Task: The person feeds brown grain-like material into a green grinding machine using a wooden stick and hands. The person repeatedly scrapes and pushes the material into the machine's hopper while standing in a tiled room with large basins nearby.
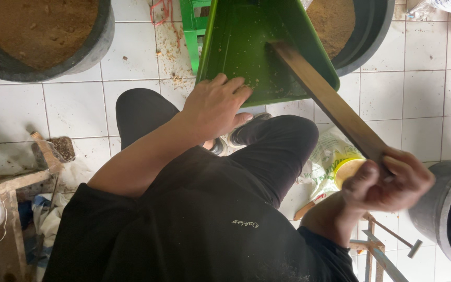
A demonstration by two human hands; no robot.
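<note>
Going from the left, a big dark tub [43, 36] full of brown powder is sitting at the top left corner of the white tiled floor [79, 109]; its far side is cut off by the picture's edge.

The left hand [216, 107] is resting on the near rim of the green tray [257, 52]; the fingers are lying close together and curling over the rim, with the thumb tucked under where I cannot see it. The tray is tilting up off the floor, in front of the person's knees, with a few crumbs of powder sticking inside. It is looking like thin, hard plastic, so it is probably light and a bit bendy; the rim is a good place to hold, because the smooth sides would be slippery.

The long wooden stick [330, 102] is leaning from inside the tray down to the right hand [387, 183]; that hand is squeezing tight around the stick's near end, fingers all wrapped. The stick is looking flat, stiff and hard, and not heavy.

A second dark tub [364, 31] is hiding behind the tray; only 1 part is showing. A grey tub [447, 209] is cut off at the right edge. The yellow bag [335, 159] on the floor is partly hidden by the leg and stick; the clutter at the bottom left corner is hard to make out.
</note>
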